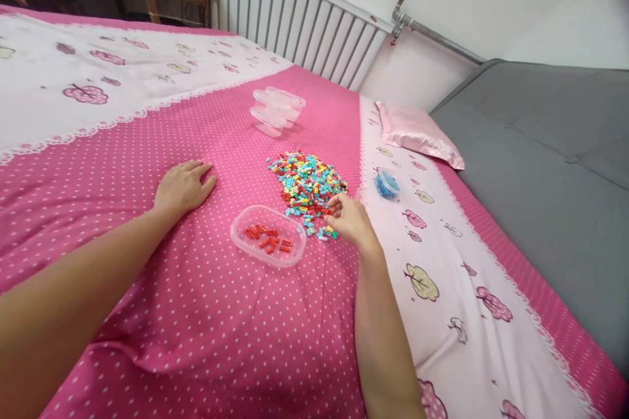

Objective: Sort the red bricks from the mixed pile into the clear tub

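A heap of small colourful toy bricks [307,180] lies on the pink bedsheet [206,301]. My right hand [348,217] is at the near right edge of the heap, its fingers curled and pinched together by some red bricks; whatever is between the fingertips is too small to tell. Just in front of the heap stands a clear plastic container [240,250] with several red bricks [268,239] in it. Flat on the sheet, left of the heap, rests my left hand [184,184] with its fingers stretched out and holding nothing.
Empty clear containers [278,108] are stacked beyond the heap. To the right sits a small clear tub with blue pieces [387,184]. Farther off are a pink pillow [417,134], a grey headboard [535,163] and a white radiator [299,19] along the wall.
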Demonstrator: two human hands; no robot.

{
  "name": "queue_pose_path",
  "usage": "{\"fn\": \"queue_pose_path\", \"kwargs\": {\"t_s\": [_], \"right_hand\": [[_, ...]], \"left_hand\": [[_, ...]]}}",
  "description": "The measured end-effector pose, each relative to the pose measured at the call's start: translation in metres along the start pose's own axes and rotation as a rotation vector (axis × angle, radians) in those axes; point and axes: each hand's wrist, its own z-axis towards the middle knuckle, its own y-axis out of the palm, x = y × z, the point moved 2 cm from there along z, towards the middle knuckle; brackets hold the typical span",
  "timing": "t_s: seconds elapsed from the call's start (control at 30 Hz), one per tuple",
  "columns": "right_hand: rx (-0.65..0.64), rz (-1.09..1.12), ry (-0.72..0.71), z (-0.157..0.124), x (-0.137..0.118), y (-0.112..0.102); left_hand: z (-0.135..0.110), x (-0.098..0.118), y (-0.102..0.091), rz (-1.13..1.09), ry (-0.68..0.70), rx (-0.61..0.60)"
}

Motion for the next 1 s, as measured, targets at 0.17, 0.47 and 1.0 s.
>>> {"fn": "queue_pose_path", "kwargs": {"t_s": [0.17, 0.47, 1.0], "right_hand": [[-0.029, 0.277, -0.124, -0.017, -0.03, -0.018], [-0.231, 0.279, -0.379, -0.046, -0.082, -0.004], [0.038, -0.162, 0.095, 0.003, 0.004, -0.002]], "left_hand": [[0.0, 0.0, 0.001, -0.005, -0.002, 0.005], [-0.001, 0.001, -0.001, 0.012, -0.007, -0.01], [-0.003, 0.004, -0.006, -0.017, 0.005, -0.033]]}}
